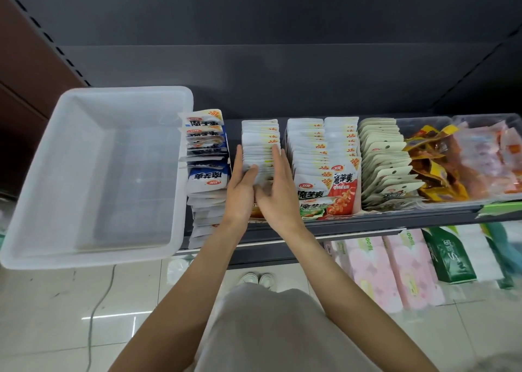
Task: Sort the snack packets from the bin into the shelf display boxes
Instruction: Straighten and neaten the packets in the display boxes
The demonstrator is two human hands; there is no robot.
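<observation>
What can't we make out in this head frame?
- Front of the packet row: covered by the left hand and right hand.
- Box under that row: hidden by packets and hands.
- Right clear box: cut off by the frame edge.
- Bin: looks empty, though its near wall blurs the floor.

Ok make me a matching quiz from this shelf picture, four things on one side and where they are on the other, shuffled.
Things:
1. white bin
2. blue-and-white packets
3. yellow packets
4. pink packs

Places:
A. lower shelf
B. far left, nothing inside
C. clear box at the right
D. between the bin and the hands

Pairs: 1-B, 2-D, 3-C, 4-A
</observation>
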